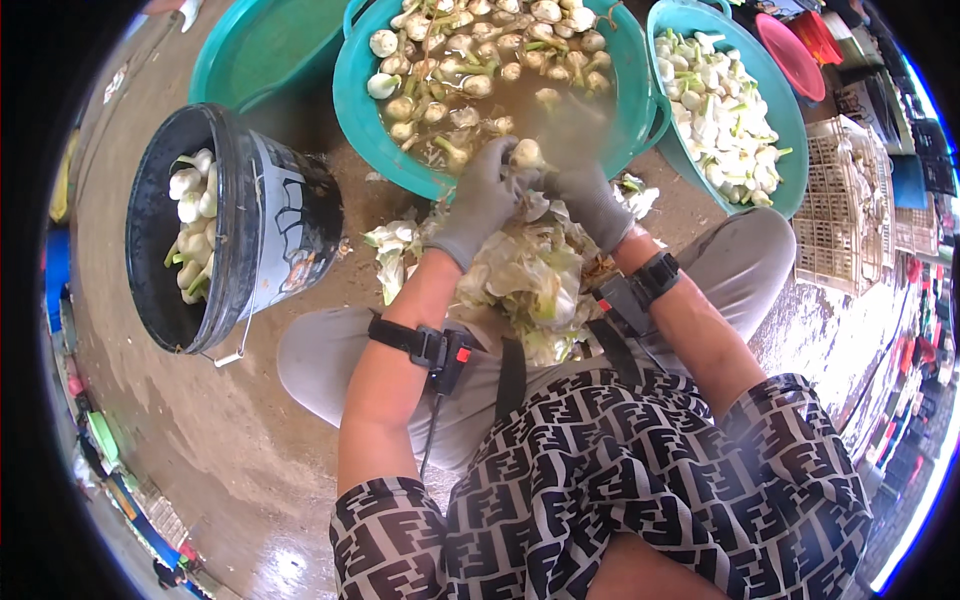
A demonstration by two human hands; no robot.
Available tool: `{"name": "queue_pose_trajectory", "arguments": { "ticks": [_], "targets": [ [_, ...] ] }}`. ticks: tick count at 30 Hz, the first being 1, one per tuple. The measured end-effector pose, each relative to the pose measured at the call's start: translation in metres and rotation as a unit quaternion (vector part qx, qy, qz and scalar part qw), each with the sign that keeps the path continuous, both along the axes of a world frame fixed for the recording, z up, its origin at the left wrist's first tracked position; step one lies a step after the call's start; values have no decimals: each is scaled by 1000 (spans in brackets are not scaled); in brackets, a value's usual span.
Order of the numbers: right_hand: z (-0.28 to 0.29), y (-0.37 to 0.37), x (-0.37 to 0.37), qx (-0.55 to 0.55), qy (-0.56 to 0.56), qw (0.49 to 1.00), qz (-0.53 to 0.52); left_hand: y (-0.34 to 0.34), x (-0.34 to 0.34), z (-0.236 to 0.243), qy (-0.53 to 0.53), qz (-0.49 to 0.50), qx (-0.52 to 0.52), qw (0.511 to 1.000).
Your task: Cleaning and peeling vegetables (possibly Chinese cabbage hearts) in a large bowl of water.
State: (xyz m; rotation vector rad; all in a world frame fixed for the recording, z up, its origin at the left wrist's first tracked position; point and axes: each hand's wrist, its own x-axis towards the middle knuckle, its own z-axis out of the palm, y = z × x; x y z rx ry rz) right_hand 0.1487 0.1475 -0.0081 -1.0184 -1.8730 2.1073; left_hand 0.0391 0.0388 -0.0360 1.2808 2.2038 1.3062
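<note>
Both my hands wear grey gloves and meet just in front of the near rim of a teal tub (352, 120). A pale garlic bulb (526, 153) sits between them, pinched by the fingers of my left hand (478, 205). Curled in from the other side, my right hand (588, 203) grips at the same bulb; a hazy smear partly hides its fingertips. Loose garlic skins (530, 265) are heaped under my hands, over my lap. Inside the tub, many unpeeled garlic bulbs (477, 86) float in brown water.
At left a black bucket (290, 200) lies tilted, with white bulbs inside. Another teal tub (225, 75) stands behind it. On the right, a teal tub (795, 190) holds cleaned garlic (715, 110). Farther right are a pink basin (790, 60) and plastic crates (835, 200).
</note>
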Motion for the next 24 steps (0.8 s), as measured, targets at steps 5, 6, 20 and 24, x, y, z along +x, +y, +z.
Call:
{"name": "queue_pose_trajectory", "arguments": {
  "ticks": [5, 6, 20, 24],
  "targets": [
    [13, -6, 0, 207, -8, 977, 47, -1, -3, -7, -128, 19, 29, 991],
    [13, -6, 0, 217, -4, 975, 55, -2, -5, -7, -129, 19, 28, 991],
    [24, 10, 18, -95, 39, 978, 179, 3, -2, 25, -589, 35, 11, 807],
    [23, 0, 14, -162, 50, 976, 138, -5, -12, 17, -342, 12, -64, 937]
  ]
}}
